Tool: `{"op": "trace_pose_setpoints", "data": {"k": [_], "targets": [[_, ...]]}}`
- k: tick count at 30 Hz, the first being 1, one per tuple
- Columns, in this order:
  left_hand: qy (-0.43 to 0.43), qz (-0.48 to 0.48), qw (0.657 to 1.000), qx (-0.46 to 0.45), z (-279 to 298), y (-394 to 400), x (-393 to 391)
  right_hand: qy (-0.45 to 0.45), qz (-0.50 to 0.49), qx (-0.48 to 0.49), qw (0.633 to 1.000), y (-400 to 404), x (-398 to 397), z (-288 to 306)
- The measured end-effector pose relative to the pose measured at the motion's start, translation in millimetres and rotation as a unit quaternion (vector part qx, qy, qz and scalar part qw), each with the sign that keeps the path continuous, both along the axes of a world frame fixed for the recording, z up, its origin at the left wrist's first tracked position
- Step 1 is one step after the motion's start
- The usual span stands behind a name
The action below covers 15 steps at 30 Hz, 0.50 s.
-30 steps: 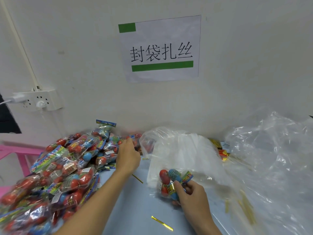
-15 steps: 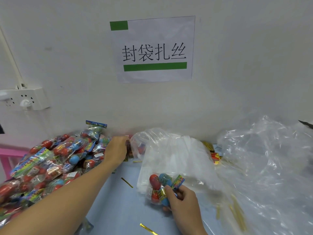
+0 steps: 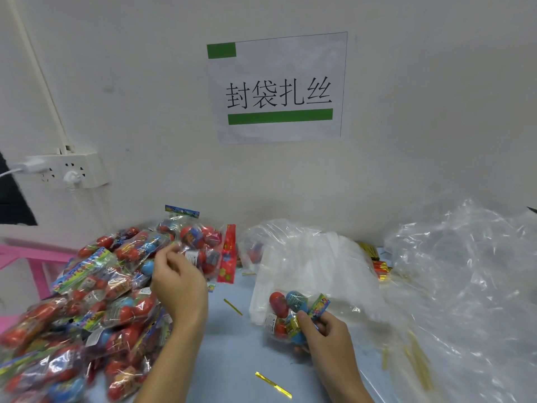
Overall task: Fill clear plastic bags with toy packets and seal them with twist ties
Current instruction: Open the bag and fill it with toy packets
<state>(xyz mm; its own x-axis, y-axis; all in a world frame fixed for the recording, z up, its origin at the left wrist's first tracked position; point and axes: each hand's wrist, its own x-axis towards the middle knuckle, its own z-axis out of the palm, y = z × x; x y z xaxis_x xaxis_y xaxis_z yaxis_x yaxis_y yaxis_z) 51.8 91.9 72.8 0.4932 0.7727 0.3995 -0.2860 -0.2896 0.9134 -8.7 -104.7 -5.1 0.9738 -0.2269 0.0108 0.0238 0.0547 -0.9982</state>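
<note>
A heap of toy packets, clear wrappers with red and blue eggs, covers the table's left side. My left hand pinches one toy packet with a red header card, lifted at the heap's right edge. My right hand grips another packet of red and blue eggs low over the blue table. Behind that packet lies a stack of clear plastic bags. Gold twist ties lie loose: one near the front, one between my hands.
A big crumpled clear plastic sheet fills the right side, with several gold ties under it. Bundles of gold ties lie by the wall. A power strip and a paper sign hang on the wall. Pink furniture stands left.
My left hand reached into the far side of the heap, then drew back toward me holding a packet. My right hand kept its packet in about the same place.
</note>
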Motion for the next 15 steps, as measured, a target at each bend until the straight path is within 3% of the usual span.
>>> {"op": "trace_pose_setpoints", "data": {"k": [3, 7, 9, 15], "targets": [[0.040, -0.114, 0.977, -0.173, -23, -15, -18, 0.000, 0.007, -0.004, 1.000, 0, -1, 1], [0.062, -0.330, 0.887, -0.317, -48, -45, -40, -0.019, 0.023, -0.023, 0.999, -2, -4, 3], [0.091, -0.398, 0.868, -0.282, -57, -57, -46, -0.016, 0.030, -0.028, 0.999, -1, -4, 4], [0.104, -0.356, 0.923, -0.105, -67, -51, -50, -0.007, 0.041, -0.020, 0.999, 1, -3, 2]]}}
